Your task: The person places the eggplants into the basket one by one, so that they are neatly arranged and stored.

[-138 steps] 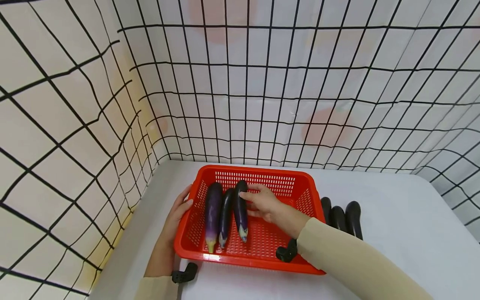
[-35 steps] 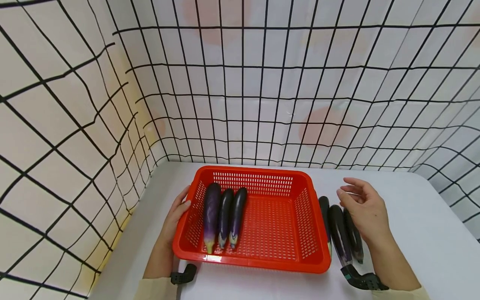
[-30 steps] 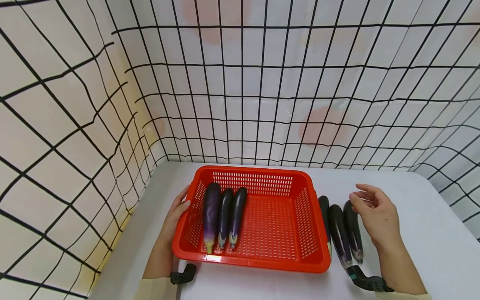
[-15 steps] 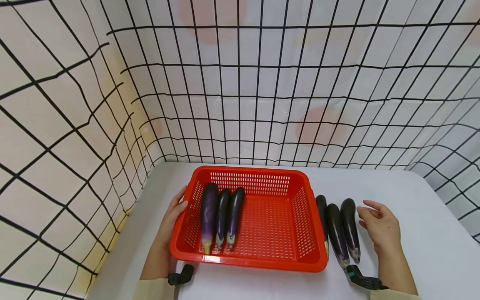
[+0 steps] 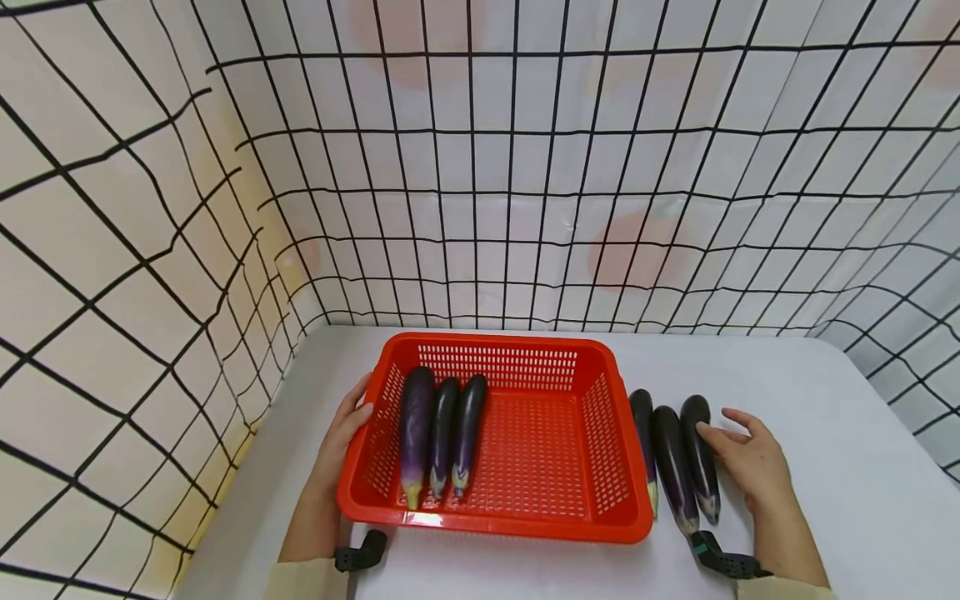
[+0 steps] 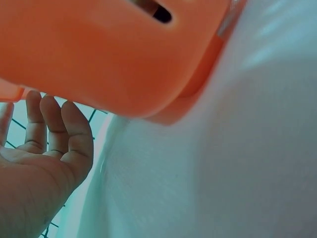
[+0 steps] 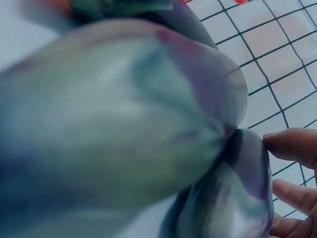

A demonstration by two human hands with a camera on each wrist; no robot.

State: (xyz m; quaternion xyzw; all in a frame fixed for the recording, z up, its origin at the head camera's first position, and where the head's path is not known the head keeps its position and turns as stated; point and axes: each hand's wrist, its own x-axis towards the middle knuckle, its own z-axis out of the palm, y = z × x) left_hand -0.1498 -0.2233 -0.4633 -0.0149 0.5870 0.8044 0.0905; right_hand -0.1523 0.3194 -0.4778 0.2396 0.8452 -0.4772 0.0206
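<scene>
Left hand (image 6: pixel 44 163) at left on the near side, palm in view, fingers loosely bent, tips at the edge of the orange basket (image 6: pixel 119 59); firm contact can't be told. Basket fills the far side from left to past middle, rounded corner toward the right. One slot (image 6: pixel 153 10) in it, dark patch inside, unclear what. Bits of black grid (image 6: pixel 92 116) behind the fingers. White surface (image 6: pixel 247 163) at right, blurry, partly shaded.
</scene>
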